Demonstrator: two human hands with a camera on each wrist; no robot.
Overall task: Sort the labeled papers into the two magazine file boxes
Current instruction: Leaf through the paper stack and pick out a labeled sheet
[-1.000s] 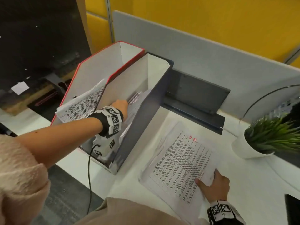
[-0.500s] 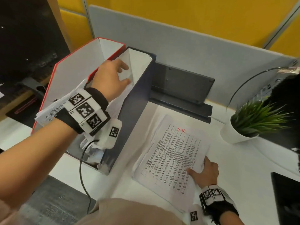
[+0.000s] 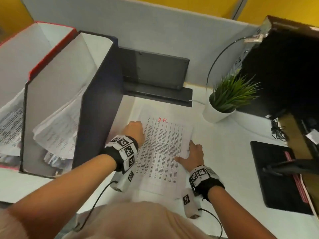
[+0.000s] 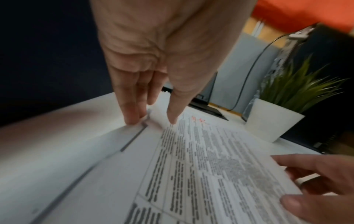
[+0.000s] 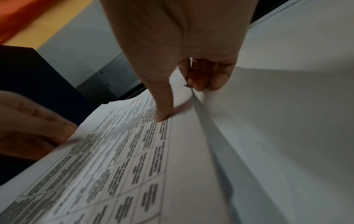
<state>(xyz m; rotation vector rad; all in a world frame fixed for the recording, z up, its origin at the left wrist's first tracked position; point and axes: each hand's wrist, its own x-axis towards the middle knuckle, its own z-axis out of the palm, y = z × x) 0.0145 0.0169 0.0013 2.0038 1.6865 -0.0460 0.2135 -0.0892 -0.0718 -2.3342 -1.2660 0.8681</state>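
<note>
A stack of printed papers [image 3: 160, 152] lies on the white desk, and its top sheet [image 4: 201, 159] is marked "HR" in red. My left hand [image 3: 135, 130] is at the sheet's upper left edge, thumb [image 4: 174, 119] on top and fingers [image 4: 132, 118] at the edge, pinching it. My right hand [image 3: 191, 152] pinches the right edge, thumb [image 5: 162, 116] on the print and fingers [image 5: 206, 84] curled under. That edge is raised slightly off the stack. To the left stand the red file box [image 3: 34, 49] and the navy file box [image 3: 98, 94], both holding papers.
A potted plant [image 3: 222, 104] stands right of the stack. A dark flat stand [image 3: 155, 71] sits behind it against the grey partition. A black pad [image 3: 276, 175] lies at the right under a dark monitor [image 3: 284, 66]. Wrist cables trail near the desk's front edge.
My left hand came out of the navy box and dropped to the stack's left edge. My right hand slid from the lower right corner up the right edge. The view swung right.
</note>
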